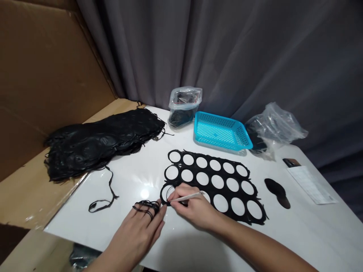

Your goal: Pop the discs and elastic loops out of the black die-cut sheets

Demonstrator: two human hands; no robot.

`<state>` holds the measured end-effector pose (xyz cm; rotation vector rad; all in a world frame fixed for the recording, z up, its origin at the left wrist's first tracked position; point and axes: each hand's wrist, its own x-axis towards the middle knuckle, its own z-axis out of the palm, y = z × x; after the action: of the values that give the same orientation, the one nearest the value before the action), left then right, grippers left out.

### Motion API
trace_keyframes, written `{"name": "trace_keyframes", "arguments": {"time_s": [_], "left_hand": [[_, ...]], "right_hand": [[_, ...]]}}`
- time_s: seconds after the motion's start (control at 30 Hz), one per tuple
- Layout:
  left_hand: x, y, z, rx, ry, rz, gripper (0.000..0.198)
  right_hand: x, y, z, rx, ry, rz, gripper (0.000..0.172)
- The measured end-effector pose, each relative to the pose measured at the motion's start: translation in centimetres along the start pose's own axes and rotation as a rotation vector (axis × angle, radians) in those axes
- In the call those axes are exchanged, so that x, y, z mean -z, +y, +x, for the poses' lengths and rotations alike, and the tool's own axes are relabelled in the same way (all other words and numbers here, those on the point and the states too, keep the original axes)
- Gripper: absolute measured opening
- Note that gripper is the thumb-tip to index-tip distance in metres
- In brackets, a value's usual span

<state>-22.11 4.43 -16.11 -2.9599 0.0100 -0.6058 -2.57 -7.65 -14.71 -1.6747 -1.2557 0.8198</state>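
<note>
A black rubber-like sheet (195, 185) with rows of round holes lies on the white table. My right hand (191, 206) is closed round a slim pale tool (189, 197) that looks like tweezers, its tip at the sheet's near-left hole. A thin black ring (168, 190) shows inside that hole, partly covered by my fingers. Several thin black rings (147, 207) are looped round the fingers of my left hand (144, 228). The left fingertips press at the sheet's near-left corner, close to the right hand.
A thick stack of black sheets (102, 139) lies at the left, with a loose black strip (110, 189) nearby. Behind stand a clear bag (185, 107) of black pieces, a blue basket (246, 141) and another plastic bag (279, 122). Black discs (275, 187) and paper (310, 185) lie right.
</note>
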Motion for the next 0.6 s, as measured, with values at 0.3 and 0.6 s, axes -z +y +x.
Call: {"name": "trace_keyframes", "arguments": {"time_s": [0.3, 0.6], "left_hand": [[-0.2, 0.1, -0.1, 0.003, 0.004, -0.003, 0.036], [-0.5, 0.1, 0.1, 0.0, -0.007, -0.037, 0.033]], "right_hand": [[-0.2, 0.0, 0.3, 0.145, 0.031, -0.074, 0.013], [-0.8, 0.7, 0.2, 0.64, 0.021, -0.728, 0.015]]}}
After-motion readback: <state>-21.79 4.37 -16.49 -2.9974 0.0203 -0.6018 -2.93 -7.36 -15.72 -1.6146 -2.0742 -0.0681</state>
